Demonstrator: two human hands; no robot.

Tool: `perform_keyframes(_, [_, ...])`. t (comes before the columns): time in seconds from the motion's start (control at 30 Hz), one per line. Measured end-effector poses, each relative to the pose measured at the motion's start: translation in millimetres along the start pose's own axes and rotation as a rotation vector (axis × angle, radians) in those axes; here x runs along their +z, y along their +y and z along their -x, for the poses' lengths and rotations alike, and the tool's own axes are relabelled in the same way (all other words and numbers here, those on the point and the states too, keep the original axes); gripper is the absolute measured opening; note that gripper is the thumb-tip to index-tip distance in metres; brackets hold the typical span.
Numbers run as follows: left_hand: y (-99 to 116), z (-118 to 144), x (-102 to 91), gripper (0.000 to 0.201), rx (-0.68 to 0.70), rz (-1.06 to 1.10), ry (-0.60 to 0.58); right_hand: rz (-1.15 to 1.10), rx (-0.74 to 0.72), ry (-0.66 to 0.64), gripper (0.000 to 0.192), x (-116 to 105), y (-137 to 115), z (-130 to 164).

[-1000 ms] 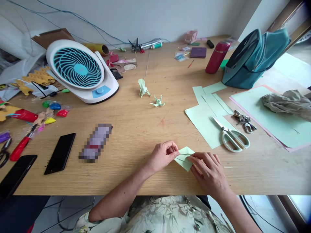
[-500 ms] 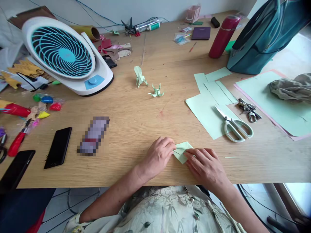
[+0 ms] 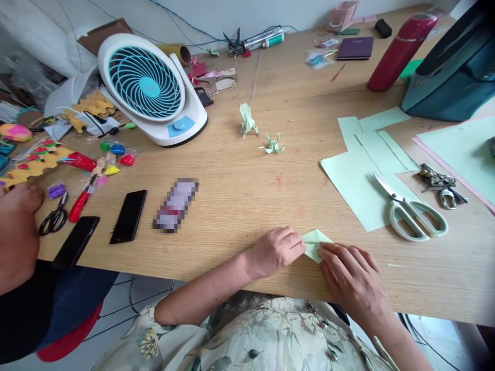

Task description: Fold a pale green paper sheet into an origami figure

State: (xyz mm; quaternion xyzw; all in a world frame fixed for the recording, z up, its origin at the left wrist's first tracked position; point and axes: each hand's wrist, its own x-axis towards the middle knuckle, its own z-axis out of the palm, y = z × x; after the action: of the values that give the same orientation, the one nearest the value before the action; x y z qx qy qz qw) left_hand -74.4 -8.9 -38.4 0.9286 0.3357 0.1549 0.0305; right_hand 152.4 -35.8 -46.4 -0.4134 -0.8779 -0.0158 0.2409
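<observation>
A small piece of folded light green paper (image 3: 314, 241) lies on the table near its front edge, between my hands. My left hand (image 3: 275, 251) has its fingers closed on the paper's left corner. Pressed on the right side of the same paper is my right hand (image 3: 353, 268), its fingers bent together; their tips cover that corner. Farther back stand two folded paper figures, a taller one (image 3: 247, 121) and a low spiky one (image 3: 273, 144). To the right, white-handled scissors (image 3: 412, 211) rest partly on a sheet of green paper (image 3: 353, 188).
A white and blue fan (image 3: 149, 87) stands at the back left. Phones (image 3: 129, 216) lie on the left, near a co-worker's arm (image 3: 17, 232). Keys (image 3: 443, 185), a red flask (image 3: 402, 51) and a teal bag (image 3: 452, 93) are on the right. Black-handled scissors (image 3: 54, 220) lie far left.
The view has swung left, so the table's things appear farther right and a co-worker's arm shows at the left. Both my hands stay on the folded paper.
</observation>
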Motion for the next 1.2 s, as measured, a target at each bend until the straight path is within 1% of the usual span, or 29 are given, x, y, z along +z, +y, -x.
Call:
perform_keyframes(0.1, [2,2,-0.2,0.025,0.030,-0.012,-0.010,0.069,-0.014,-0.019,0.032,2,0,2])
perform_keyframes(0.17, [3,4,-1.0,0.026,0.037,-0.010,-0.021,0.038,-0.057,-0.046,0.042,2,1,1])
perform_keyframes(0.23, [3,6,-1.9,0.026,0.040,-0.003,-0.020,-0.024,-0.093,-0.073,0.042,2,2,-2])
perform_keyframes(0.37, [3,8,-3.0,0.023,0.037,0.040,0.020,-0.097,-0.094,-0.079,0.032,-2,1,-5])
perform_keyframes(0.53, [2,11,-2.1,0.018,-0.006,0.118,0.067,-0.079,-0.012,-0.057,0.021,-3,-7,1])
perform_keyframes(0.67, [1,12,-1.2,0.019,-0.052,0.154,0.101,-0.078,0.080,-0.017,0.014,0,-14,5])
perform_keyframes(0.8, [0,11,-3.5,0.022,-0.108,0.223,0.079,-0.081,0.155,-0.004,0.013,2,-20,6])
perform_keyframes(0.93, [-3,8,-6.9,0.019,-0.134,0.286,0.054,-0.126,0.245,-0.001,0.008,2,-22,2])
perform_keyframes(1.07, [-5,5,-8.6,0.016,-0.159,0.328,0.006,-0.206,0.337,-0.006,0.011,1,-23,-3])
perform_keyframes(1.2, [-6,3,-8.2,0.014,-0.192,0.375,-0.024,-0.206,0.397,-0.011,0.012,1,-24,-8])
